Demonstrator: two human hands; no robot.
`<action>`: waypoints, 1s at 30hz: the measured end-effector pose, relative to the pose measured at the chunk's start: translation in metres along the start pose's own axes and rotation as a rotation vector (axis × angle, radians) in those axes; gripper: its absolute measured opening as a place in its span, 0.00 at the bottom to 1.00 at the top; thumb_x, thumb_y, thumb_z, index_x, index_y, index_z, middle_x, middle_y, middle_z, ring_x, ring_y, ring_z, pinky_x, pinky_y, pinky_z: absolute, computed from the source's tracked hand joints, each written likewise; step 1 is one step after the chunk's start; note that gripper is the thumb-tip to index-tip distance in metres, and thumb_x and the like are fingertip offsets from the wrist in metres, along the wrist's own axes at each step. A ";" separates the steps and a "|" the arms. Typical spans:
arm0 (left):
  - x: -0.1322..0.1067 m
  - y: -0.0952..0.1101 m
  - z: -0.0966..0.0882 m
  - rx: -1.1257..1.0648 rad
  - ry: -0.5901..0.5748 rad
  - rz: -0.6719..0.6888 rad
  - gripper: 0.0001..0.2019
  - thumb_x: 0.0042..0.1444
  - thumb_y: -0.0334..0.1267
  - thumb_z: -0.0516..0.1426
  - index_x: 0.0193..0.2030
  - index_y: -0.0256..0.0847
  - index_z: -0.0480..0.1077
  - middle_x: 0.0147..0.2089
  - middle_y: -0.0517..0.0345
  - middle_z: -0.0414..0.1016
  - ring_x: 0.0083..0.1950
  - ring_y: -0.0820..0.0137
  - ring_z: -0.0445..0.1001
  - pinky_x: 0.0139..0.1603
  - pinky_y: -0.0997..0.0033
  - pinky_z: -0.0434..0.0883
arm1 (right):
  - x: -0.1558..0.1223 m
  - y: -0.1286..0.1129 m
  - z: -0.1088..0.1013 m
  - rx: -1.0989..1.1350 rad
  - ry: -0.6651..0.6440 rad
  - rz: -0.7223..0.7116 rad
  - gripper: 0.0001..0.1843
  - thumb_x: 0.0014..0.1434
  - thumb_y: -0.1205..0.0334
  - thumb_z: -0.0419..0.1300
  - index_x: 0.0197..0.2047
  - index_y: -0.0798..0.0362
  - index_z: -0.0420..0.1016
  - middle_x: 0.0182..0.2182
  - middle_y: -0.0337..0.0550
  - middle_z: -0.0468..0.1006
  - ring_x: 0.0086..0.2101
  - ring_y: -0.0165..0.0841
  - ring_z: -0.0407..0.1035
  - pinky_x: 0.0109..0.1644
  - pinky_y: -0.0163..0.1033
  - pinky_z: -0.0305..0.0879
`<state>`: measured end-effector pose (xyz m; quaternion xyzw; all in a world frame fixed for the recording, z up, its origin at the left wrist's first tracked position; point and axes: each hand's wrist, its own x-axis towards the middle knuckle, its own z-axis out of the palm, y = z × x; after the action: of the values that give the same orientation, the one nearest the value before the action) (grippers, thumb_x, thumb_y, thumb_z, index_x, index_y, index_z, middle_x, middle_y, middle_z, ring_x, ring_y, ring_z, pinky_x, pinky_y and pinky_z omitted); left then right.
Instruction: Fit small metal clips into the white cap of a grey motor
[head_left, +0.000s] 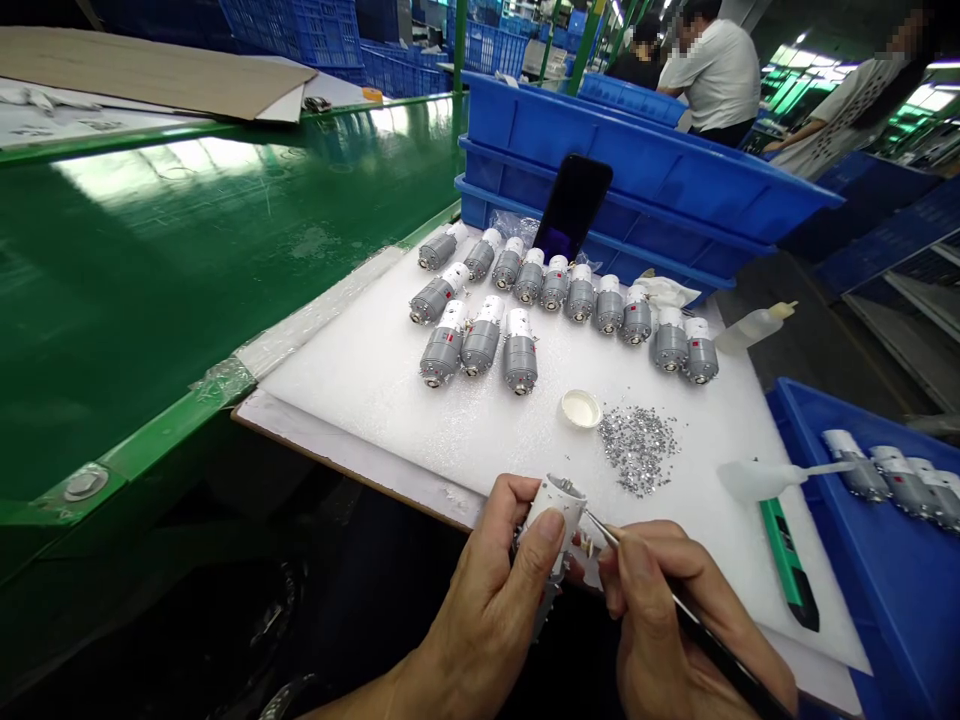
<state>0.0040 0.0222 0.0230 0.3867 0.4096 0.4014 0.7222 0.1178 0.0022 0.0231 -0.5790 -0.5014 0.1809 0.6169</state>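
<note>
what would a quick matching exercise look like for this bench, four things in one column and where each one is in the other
Things:
1. white-capped motor
2. black-handled pointed tool
3. black phone
4. pile of silver bits

Places:
A. leaning against the stacked blue crates
B. lying on the white foam sheet
C. held in the right hand
D. held in the left hand

Pairs: 1-D, 2-C, 3-A, 4-B
</note>
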 end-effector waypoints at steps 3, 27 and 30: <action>-0.001 0.001 0.000 0.058 0.021 0.000 0.13 0.69 0.49 0.48 0.47 0.43 0.63 0.36 0.61 0.67 0.40 0.73 0.67 0.46 0.72 0.65 | 0.000 0.000 0.001 -0.016 0.009 -0.025 0.11 0.62 0.65 0.61 0.26 0.53 0.71 0.20 0.34 0.69 0.21 0.26 0.67 0.23 0.31 0.61; 0.003 -0.002 -0.004 0.650 0.195 0.226 0.13 0.66 0.48 0.53 0.48 0.42 0.61 0.34 0.60 0.71 0.32 0.72 0.70 0.36 0.72 0.66 | -0.009 0.001 0.009 0.060 0.064 -0.002 0.11 0.61 0.66 0.62 0.26 0.53 0.70 0.19 0.33 0.67 0.16 0.23 0.57 0.26 0.35 0.58; 0.008 -0.006 -0.006 0.681 0.248 0.359 0.11 0.64 0.45 0.55 0.47 0.41 0.62 0.30 0.63 0.70 0.27 0.74 0.68 0.30 0.74 0.65 | -0.010 -0.001 0.013 0.063 0.104 0.022 0.13 0.61 0.65 0.62 0.25 0.53 0.70 0.18 0.32 0.67 0.17 0.24 0.59 0.26 0.35 0.57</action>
<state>0.0027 0.0284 0.0128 0.6179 0.5290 0.4062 0.4163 0.1019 0.0005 0.0177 -0.5733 -0.4565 0.1731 0.6580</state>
